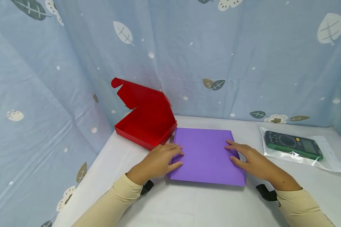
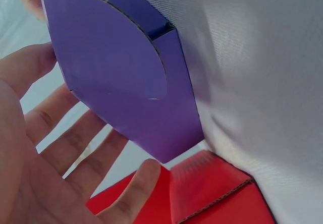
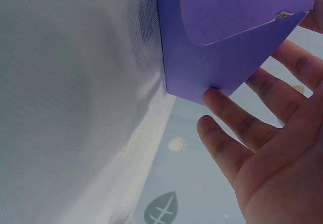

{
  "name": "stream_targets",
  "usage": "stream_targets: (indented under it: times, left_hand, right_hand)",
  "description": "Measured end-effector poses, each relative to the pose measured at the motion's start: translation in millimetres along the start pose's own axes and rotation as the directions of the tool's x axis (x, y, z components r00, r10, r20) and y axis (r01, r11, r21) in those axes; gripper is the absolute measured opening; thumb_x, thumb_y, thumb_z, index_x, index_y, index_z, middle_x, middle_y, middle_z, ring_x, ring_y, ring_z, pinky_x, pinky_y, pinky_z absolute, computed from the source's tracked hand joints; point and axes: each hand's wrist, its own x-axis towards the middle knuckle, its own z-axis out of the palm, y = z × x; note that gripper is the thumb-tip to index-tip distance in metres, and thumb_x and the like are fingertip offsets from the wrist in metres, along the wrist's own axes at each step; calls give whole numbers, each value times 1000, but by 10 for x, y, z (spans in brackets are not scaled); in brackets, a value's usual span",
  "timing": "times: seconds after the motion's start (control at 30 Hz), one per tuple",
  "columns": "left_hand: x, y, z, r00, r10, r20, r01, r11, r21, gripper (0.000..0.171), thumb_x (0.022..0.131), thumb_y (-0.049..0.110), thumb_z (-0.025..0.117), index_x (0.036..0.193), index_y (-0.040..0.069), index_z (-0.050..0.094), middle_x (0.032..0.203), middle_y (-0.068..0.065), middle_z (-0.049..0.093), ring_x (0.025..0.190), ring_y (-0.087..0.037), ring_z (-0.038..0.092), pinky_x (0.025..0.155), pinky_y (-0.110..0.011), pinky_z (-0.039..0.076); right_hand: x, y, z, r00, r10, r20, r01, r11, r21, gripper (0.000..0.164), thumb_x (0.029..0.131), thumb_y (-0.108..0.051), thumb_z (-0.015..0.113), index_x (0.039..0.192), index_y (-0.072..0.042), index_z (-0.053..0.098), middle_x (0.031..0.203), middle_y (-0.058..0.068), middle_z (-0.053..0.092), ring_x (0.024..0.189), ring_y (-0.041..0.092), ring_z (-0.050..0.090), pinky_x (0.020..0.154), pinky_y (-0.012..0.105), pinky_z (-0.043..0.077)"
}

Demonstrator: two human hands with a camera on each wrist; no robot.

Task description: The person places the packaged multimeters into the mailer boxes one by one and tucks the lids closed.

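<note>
A closed purple cardboard box (image 1: 206,156) lies flat on the white table. My left hand (image 1: 160,160) rests at its left edge, fingertips over the top. On the opposite edge is my right hand (image 1: 251,159), its fingertips touching the lid. In the left wrist view, the left hand (image 2: 65,148) has its fingers spread along the side of the purple box (image 2: 111,57). The right wrist view has the right hand (image 3: 277,128) with loosely extended fingers beside the purple box (image 3: 222,57). Neither hand is curled round the box.
Behind the left hand stands a red cardboard box (image 1: 147,121) with its lid raised. To the right, a green and black multimeter (image 1: 294,145) lies in a clear plastic bag (image 1: 329,157). A blue patterned curtain (image 1: 187,63) hangs along the back and left of the table (image 1: 204,208).
</note>
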Motion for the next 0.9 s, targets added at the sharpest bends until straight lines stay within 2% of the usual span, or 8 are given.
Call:
stream_targets:
  times: [0.2,0.5,0.77,0.9]
  left_hand:
    - [15,4,-21,1000,22,0,-22,1000,4,37,95,39,67,127,20,67,146,-2,57,139,-22,50,112,-49,41]
    - [5,-6,-19,1000,9,12,-10,1000,9,43,94,41,67,131,21,64,147,-2,56,140,-21,49,111,-49,41]
    - [-8,-3,-32,1000,-1,15,0,1000,11,47,93,41,68,135,21,63,147,-1,56,140,-20,49,112,-49,40]
    - [-17,9,-27,1000,15,24,-16,999,29,54,90,46,70,137,21,62,147,-1,55,140,-21,48,110,-49,41]
  right_hand:
    - [-16,-15,-41,1000,4,1,-4,1000,6,47,98,-21,64,143,-8,55,153,19,46,134,45,48,105,62,38]
    - [-20,-10,-31,1000,16,20,-17,1000,26,48,98,-21,64,143,-8,54,154,20,44,135,46,46,106,63,37]
    - [-3,-31,-29,1000,-22,11,21,999,28,45,98,-19,63,143,-12,55,154,19,45,134,44,48,105,62,37]
    - [-10,-28,-27,1000,-16,19,15,999,37,44,98,-18,63,141,-11,57,155,19,42,136,45,46,106,63,36]
